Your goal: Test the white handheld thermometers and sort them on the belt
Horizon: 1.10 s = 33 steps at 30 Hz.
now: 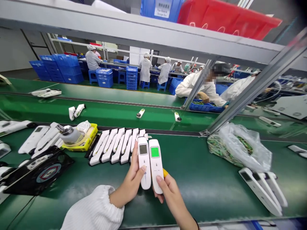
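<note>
Two white handheld thermometers are held side by side above the green table. My left hand [131, 183] is wrapped round the left thermometer [144, 174], whose screen is grey and unlit, with the thumb on its front. The right thermometer [155, 164] shows a lit green screen; my right hand [170, 191] grips its lower part, thumb on the front. Something yellow shows on a finger of my right hand. Just behind the left thermometer, a row of several white thermometers [116, 145] lies on the table.
A yellow basket [90, 145] with a metal-topped bottle and a black panel [45, 174] are at left. At right lie a plastic bag [240, 147] and more thermometers [261, 190]. A conveyor [115, 115] carries loose units; a metal post [254, 86] rises at right. Co-workers sit beyond.
</note>
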Each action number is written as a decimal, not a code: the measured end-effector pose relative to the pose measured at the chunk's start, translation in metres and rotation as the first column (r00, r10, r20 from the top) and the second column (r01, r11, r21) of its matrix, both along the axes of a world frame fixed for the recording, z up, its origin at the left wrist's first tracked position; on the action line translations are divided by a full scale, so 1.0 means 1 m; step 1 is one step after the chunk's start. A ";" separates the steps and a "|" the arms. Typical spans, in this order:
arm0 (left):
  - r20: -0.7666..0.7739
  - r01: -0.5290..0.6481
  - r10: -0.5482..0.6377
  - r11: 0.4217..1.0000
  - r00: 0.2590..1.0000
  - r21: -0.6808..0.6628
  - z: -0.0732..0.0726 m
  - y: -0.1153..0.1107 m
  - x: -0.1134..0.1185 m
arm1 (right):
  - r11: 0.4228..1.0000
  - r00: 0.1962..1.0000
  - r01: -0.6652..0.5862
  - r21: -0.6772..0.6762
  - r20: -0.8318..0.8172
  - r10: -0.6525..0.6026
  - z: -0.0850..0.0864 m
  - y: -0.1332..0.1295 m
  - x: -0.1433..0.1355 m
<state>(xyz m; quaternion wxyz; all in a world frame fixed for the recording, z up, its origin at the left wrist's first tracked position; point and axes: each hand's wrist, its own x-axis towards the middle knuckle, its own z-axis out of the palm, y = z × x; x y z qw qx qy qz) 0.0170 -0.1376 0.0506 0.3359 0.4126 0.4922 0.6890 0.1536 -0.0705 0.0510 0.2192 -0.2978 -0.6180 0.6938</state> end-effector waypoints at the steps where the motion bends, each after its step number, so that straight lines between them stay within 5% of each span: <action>1: 0.034 0.016 -0.016 1.000 0.999 0.013 0.002 -0.004 0.003 | 0.999 0.999 0.036 0.015 0.016 -0.036 0.003 -0.006 0.002; 7: 0.107 0.078 -0.083 0.996 0.991 0.051 0.012 -0.036 0.020 | 0.990 0.992 0.116 0.082 -0.050 -0.113 0.010 -0.037 0.013; 17: 0.248 -0.013 0.007 1.000 0.969 0.024 0.012 -0.078 0.036 | 0.997 0.997 -0.027 0.066 -0.076 0.032 0.001 -0.060 0.018; 23: 0.303 -0.123 0.120 0.992 0.945 -0.007 0.020 -0.071 0.050 | 0.987 0.985 -0.141 0.075 -0.094 0.148 -0.007 -0.059 0.026; 30: 0.332 -0.114 0.131 0.991 0.934 -0.070 0.023 -0.054 0.054 | 0.993 0.982 -0.009 -0.114 -0.187 -0.012 -0.014 -0.058 0.029; 33: 0.317 -0.111 0.130 0.991 0.940 -0.079 0.029 -0.043 0.050 | 0.992 0.990 -0.039 -0.119 -0.142 0.022 -0.010 -0.046 0.027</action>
